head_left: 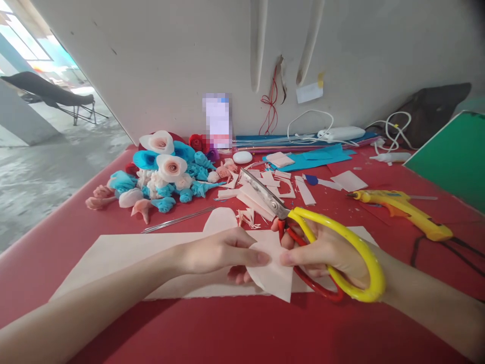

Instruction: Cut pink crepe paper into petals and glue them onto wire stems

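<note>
Between both hands is a small piece of pale pink paper (273, 273) with a curved left edge. My left hand (223, 253) pinches its left side, thumb on top. My right hand (322, 253) grips its right side with thumb and fingers, and scissors (373, 268) with one yellow and one red handle hang around that same hand. Their blades point up and to the left. Beneath the hands lies a long pale sheet (125, 263), partly covered by my left forearm. A rounded petal-shaped piece (220, 220) rests at the sheet's far edge.
Handmade flowers (166, 167) in blue, white and pink pile up at the back left. Paper scraps (265, 189) lie behind the scissors. A yellow glue gun (409, 210) sits at the right, thin wires (178, 220) at the left. A phone (217, 121) leans on the wall.
</note>
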A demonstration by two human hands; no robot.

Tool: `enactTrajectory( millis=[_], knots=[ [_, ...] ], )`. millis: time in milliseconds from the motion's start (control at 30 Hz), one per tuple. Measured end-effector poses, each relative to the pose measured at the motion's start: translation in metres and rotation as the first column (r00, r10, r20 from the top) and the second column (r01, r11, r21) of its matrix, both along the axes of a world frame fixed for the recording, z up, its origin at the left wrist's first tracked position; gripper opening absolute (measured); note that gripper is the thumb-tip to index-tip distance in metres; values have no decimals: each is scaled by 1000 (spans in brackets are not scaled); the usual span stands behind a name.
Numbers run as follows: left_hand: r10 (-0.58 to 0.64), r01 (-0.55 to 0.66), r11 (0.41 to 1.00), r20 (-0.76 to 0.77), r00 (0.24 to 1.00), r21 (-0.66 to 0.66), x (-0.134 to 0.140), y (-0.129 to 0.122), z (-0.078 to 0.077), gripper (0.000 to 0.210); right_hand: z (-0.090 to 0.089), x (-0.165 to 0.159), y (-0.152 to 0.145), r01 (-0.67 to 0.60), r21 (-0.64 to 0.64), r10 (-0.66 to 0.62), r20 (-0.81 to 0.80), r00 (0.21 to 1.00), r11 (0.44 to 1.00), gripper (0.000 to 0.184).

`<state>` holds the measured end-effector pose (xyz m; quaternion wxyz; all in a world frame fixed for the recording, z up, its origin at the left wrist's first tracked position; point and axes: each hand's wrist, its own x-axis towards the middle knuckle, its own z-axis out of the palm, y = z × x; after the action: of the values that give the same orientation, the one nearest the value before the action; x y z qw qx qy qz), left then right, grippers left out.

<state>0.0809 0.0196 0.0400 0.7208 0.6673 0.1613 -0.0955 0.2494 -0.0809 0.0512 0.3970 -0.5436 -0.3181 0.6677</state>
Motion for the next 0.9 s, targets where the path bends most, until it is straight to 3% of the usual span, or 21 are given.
enactTrajectory(
  millis=[167, 333, 400, 500, 700, 833, 900],
  knots=[
    [-24, 22, 998, -33, 999, -55, -1, -1, -3, 37, -6, 4, 3, 66, 77, -63, -47, 997, 995, 33],
    [131, -128, 984, 19, 991, -121, -3, -2, -3, 38, -10, 5, 6, 181, 188, -162, -116, 980, 965, 21],
    [244, -223, 942, 57, 968, -250, -7, 0, -5, 39, -11, 5, 7, 232, 226, -203, -147, 968, 946, 24],
    [406, -330, 834, 86, 910, -443, -14, 7, -10, 37, -19, 5, 4, 256, 218, -213, -203, 956, 942, 26],
    [644, -472, 657, 111, 757, -588, -26, 12, -20, 35, -38, -6, -9, 112, 133, -63, -327, 943, 985, 17],
    [700, -497, 575, 76, 710, -650, -26, 10, -21, 33, -28, -14, -19, -59, 133, 107, -389, 915, 989, 39],
    [716, -508, 540, 50, 696, -671, -26, 9, -20, 31, -25, -12, -23, -165, 108, 195, -396, 898, 980, 38]
  ],
)
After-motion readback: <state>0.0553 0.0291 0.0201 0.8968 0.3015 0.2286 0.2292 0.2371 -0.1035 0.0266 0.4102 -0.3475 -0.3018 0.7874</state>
